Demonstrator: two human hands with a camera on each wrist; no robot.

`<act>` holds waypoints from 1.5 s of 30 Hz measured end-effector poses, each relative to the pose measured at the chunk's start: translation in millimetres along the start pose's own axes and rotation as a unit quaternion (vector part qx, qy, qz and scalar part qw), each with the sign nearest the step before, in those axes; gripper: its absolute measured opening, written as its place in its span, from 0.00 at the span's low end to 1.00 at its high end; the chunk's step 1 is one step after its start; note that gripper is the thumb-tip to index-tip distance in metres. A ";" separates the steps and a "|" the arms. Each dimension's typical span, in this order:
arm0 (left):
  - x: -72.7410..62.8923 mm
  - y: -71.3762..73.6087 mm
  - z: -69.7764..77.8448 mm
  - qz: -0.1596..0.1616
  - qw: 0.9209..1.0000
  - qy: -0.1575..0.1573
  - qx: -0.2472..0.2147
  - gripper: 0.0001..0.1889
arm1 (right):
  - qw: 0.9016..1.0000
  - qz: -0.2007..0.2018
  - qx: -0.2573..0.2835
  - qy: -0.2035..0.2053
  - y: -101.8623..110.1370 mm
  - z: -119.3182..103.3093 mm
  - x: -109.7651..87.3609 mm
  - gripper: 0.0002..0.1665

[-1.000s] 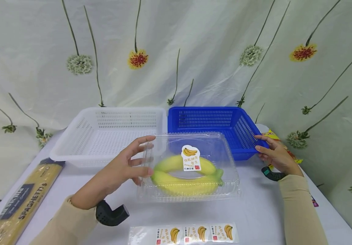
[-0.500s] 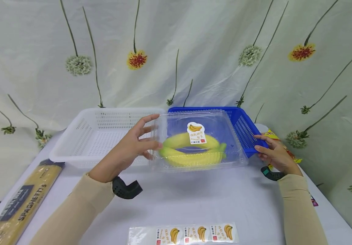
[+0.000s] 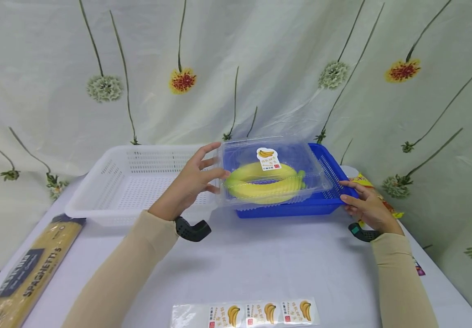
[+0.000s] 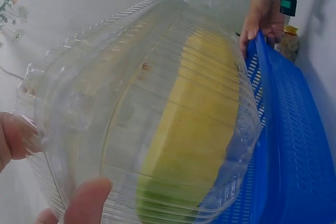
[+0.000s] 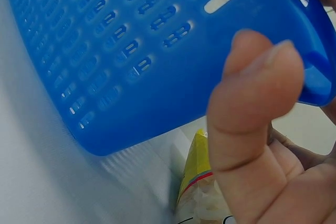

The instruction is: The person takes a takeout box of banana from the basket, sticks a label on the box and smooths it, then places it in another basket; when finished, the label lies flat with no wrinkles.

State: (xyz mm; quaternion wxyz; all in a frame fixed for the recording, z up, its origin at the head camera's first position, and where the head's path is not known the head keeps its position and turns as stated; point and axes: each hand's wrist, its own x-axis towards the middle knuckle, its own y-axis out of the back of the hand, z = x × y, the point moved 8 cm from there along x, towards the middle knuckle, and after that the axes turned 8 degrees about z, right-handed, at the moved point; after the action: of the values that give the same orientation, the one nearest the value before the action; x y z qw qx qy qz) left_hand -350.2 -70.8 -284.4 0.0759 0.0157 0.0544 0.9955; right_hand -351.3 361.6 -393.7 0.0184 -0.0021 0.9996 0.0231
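Observation:
My left hand (image 3: pixel 190 182) grips the left side of a clear plastic clamshell box (image 3: pixel 303 157), thumb at the front and fingers spread behind. Inside lie yellow-green bananas (image 3: pixel 266 193), and a banana sticker (image 3: pixel 269 159) is on the lid. The box is tilted and held above the blue basket (image 3: pixel 289 212), covering much of its opening. At that basket's right front corner, my right hand (image 3: pixel 369 207) holds the rim between thumb and fingers. In the right wrist view the thumb (image 5: pixel 257 87) is close to the basket's slotted wall (image 5: pixel 178 87).
A white basket (image 3: pixel 137 213) stands left of the blue one. Along the table's left side lies a spaghetti packet (image 3: pixel 32 269). A strip of banana stickers (image 3: pixel 246 314) is at the front. Yellow snack packaging (image 3: pixel 364 180) sits behind my right hand.
My left hand has carried the box of bananas away from me, up and slightly right, from over the table to over the blue basket. The right hand stays at the basket rim.

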 end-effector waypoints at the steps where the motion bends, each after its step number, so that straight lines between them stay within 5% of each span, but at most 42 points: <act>1: 2.6 -1.3 -0.8 0.002 1.000 0.002 -0.005 0.46 | 1.000 -0.002 0.003 0.001 0.0 -0.1 -0.2 0.19; 21: 47.4 -30.6 -18.1 0.045 0.995 0.034 -0.080 0.43 | 1.000 -0.011 0.023 0.012 -2.2 -1.5 -1.9 0.20; 45: 69.3 -62.7 -43.2 0.056 0.995 0.075 -0.029 0.44 | 1.000 -0.006 0.004 0.007 -0.2 -0.5 -1.6 0.19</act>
State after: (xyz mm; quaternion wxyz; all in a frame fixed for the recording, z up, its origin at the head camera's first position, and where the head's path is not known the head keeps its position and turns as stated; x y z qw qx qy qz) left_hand -411.0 -3.1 -332.7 0.0160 -0.0581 0.0298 0.9977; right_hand -349.7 361.4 -393.2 0.0120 -0.0086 0.9997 0.0195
